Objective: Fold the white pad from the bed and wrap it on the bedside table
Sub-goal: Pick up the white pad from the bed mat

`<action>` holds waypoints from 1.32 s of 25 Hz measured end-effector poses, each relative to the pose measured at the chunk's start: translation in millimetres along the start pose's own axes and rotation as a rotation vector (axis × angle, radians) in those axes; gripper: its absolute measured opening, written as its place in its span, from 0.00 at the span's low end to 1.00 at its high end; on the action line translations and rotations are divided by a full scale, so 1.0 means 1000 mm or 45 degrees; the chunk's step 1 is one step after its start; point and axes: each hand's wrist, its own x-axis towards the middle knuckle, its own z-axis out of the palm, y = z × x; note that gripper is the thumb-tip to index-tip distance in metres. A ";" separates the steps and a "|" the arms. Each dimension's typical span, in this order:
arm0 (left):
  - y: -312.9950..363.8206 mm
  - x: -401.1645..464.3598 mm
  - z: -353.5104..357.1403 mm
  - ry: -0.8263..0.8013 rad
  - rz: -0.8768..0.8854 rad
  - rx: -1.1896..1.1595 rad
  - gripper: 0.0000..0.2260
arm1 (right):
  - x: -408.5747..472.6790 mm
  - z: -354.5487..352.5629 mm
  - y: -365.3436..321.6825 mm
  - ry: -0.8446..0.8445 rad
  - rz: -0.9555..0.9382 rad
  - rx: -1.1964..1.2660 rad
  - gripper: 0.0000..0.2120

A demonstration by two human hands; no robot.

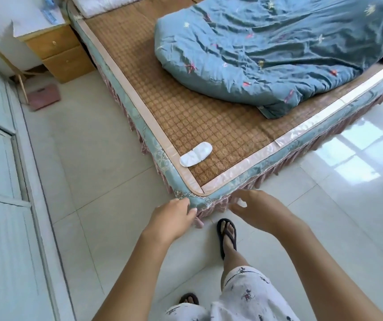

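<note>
Bedroom, tiled floor; bed (139, 105) with woven mat. White pad (195, 154) lies flat near the mat's corner. Bedside bench (54, 46) stands far left. Left hand (172, 217) and right hand (258, 210): grip released, empty, at the bed corner.

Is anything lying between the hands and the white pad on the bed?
Nothing visible does. The white pad lies alone on the woven mat near the bed's corner, with the left hand and right hand just short of that corner. The blue quilt sits farther back.
</note>
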 end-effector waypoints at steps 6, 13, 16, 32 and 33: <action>0.040 0.115 -0.034 0.020 -0.146 -0.155 0.13 | 0.116 -0.062 0.040 -0.086 -0.055 -0.068 0.19; 0.015 0.222 -0.036 0.031 -0.224 -0.188 0.14 | 0.228 -0.060 0.042 -0.254 -0.103 0.028 0.19; -0.010 0.287 -0.004 0.015 -0.218 -0.155 0.15 | 0.291 -0.035 0.046 -0.291 -0.093 0.004 0.19; -0.075 0.476 0.130 0.122 -0.299 -0.074 0.37 | 0.427 0.090 0.092 -0.453 0.031 -0.107 0.19; -0.074 0.476 0.127 0.111 -0.307 -0.114 0.33 | 0.427 0.088 0.092 -0.444 0.028 -0.102 0.18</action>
